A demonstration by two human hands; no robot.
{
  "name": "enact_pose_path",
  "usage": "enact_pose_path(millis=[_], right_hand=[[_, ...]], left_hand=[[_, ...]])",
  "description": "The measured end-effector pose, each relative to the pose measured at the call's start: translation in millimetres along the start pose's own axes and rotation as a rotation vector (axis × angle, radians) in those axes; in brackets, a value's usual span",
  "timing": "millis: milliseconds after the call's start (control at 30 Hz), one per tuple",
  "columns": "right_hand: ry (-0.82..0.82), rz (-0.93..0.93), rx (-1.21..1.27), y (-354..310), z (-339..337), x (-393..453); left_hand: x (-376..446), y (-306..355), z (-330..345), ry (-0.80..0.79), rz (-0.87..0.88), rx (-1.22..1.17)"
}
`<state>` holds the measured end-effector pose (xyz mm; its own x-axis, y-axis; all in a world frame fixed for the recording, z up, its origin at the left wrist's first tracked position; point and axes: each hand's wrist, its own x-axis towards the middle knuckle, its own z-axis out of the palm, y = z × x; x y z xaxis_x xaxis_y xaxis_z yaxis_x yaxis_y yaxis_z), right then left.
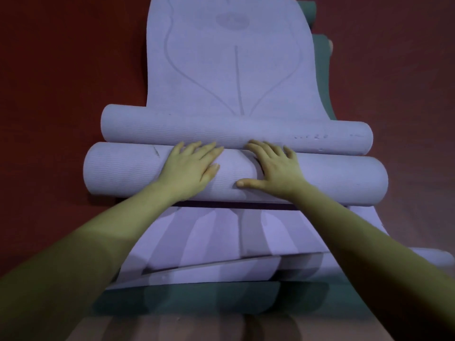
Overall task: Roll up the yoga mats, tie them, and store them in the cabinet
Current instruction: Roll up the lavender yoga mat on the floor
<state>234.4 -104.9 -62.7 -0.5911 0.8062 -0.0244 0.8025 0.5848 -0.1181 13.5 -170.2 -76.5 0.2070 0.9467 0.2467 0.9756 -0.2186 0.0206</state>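
A lavender yoga mat (221, 70) lies stretched away from me on the red floor. Two lavender rolls lie across it side by side: a near roll (339, 180) and a far roll (147, 126), touching each other. My left hand (189, 166) and my right hand (275, 166) rest flat on top of the near roll near its middle, fingers spread and reaching the seam between the two rolls. More flat lavender mat (216, 237) extends toward me below the near roll.
A dark green mat (322, 77) peeks out along the right edge under the lavender one, and green mat (197, 299) also shows near my body. Red carpet (61, 70) surrounds the mats on both sides.
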Motion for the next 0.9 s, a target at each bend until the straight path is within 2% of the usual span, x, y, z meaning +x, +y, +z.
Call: enact_pose_path(millis=[67, 133, 200, 300, 367, 633, 900], right_hand=[[0.061, -0.053, 0.015, -1, 2, -1], [0.149, -0.093, -0.01, 0, 6, -3], [0.187, -0.146, -0.074, 3, 12, -6], [0.114, -0.197, -0.214, 11, 17, -7], [0.109, -0.183, -0.205, 12, 16, -5], [0.279, -0.194, -0.125, 3, 22, -22], [0.243, -0.226, -0.136, -4, 16, -51]], left_hand=[[-5, -5, -3, -0.1, 0.036, 0.037], [-1, -9, -10, -0.353, 0.007, 0.055], [6, -12, -15, -0.441, -0.002, 0.118], [15, -12, -15, -0.45, 0.012, 0.133], [17, -12, -15, -0.466, 0.016, 0.151], [2, -2, -15, -0.366, 0.027, 0.17], [-33, 20, -20, -0.339, -0.008, 0.16]])
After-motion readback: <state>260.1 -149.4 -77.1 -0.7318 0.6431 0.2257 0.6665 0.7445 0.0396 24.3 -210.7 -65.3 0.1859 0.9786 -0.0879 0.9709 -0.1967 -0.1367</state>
